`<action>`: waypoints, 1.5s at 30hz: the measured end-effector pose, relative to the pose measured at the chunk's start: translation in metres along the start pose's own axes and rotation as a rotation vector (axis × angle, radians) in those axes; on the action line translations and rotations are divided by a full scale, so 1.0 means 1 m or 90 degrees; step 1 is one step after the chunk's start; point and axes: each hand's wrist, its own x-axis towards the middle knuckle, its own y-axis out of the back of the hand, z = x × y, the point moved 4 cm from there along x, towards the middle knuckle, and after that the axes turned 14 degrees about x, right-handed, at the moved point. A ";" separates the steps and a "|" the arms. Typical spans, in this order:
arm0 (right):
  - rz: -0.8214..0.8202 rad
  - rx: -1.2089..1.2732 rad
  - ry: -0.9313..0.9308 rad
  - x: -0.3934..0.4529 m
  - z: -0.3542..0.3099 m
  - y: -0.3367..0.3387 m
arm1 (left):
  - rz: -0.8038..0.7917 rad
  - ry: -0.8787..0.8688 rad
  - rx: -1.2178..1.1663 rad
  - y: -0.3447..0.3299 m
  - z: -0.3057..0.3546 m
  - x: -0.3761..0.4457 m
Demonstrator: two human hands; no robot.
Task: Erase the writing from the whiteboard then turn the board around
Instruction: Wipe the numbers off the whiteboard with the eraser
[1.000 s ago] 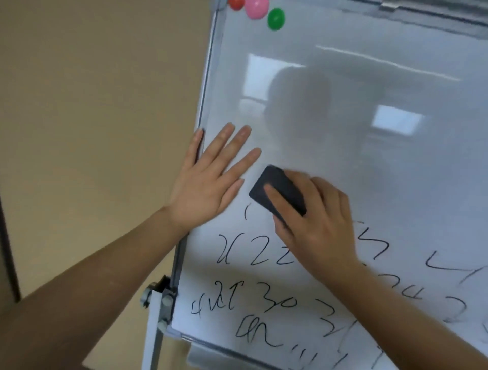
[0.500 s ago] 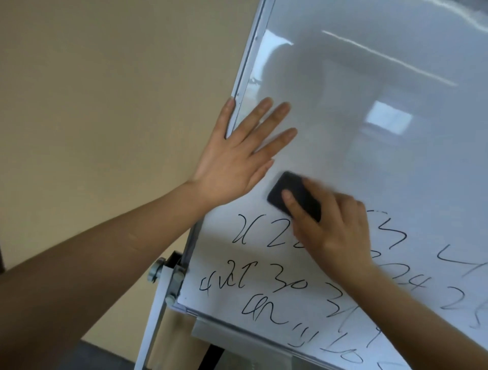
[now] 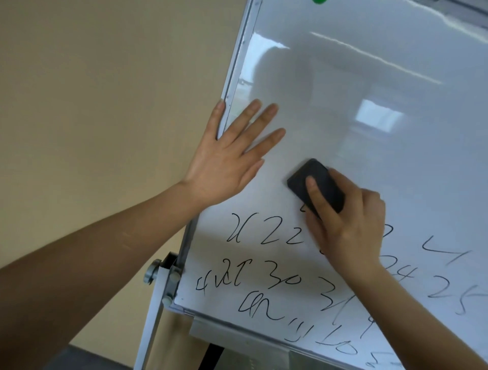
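Beige wall (image 3: 92, 105) fills the left bkgd; the whiteboard (image 3: 356, 111) stands tilted on its stand, w/ a metal bracket and knob (image 3: 161, 274) at the lower left corner and a tray (image 3: 237, 334) under the bottom edge. A green magnet (image 3: 320, 1) just shows at the top edge.

Left hand (image 3: 224, 163) lies flat on the board's left side, its fingers (image 3: 264, 116) straight and spread, holding nothing, thumb over the frame edge. Prob. there to brace the board so it doesn't swing on its pivot while the other hand rubs.

Right hand (image 3: 348, 224) grips the dark eraser (image 3: 315, 185), fingers curled over its far side and thumb laid along the top, pressing it flat to the surface. The eraser sits at the upper margin of the remaining writing (image 3: 264, 264), just beside the left hand's palm but apart from it.

Upper part of the board reads clean, only reflections. Lower part is not yet wiped: handwritten marks, approx. "22" on the top row, "30" and "31" below, "24" and "25" to the right. The rest is scrawl I can't read w/ confidence. No brand visible on eraser or board.

Judgement: erasing is roughly half done; turning the board is not begun.
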 end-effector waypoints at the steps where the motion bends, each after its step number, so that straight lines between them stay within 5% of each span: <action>1: 0.005 -0.004 -0.013 -0.003 -0.001 0.000 | 0.000 0.000 -0.001 0.000 0.000 0.000; 8: -0.064 -0.018 0.099 -0.029 -0.008 0.000 | 0.002 0.000 -0.015 -0.001 -0.002 -0.002; 15: -0.010 -0.045 -0.013 -0.026 0.012 0.014 | 0.005 0.010 -0.022 -0.002 -0.001 -0.003; 21: -0.095 -0.031 0.100 -0.041 0.009 0.012 | 0.012 0.007 -0.026 -0.001 -0.002 -0.002; 26: -0.004 -0.053 -0.049 -0.034 0.029 0.028 | 0.016 0.015 -0.029 -0.001 0.001 -0.003; 31: -0.108 -0.026 0.051 -0.062 0.012 0.019 | 0.021 0.011 -0.036 -0.001 -0.002 -0.003; 38: 0.038 -0.074 -0.145 -0.057 0.049 0.049 | 0.045 0.026 -0.057 0.000 0.004 -0.001; 45: -0.069 -0.034 -0.039 -0.083 0.019 0.028 | 0.073 -0.093 -0.087 0.016 0.048 0.056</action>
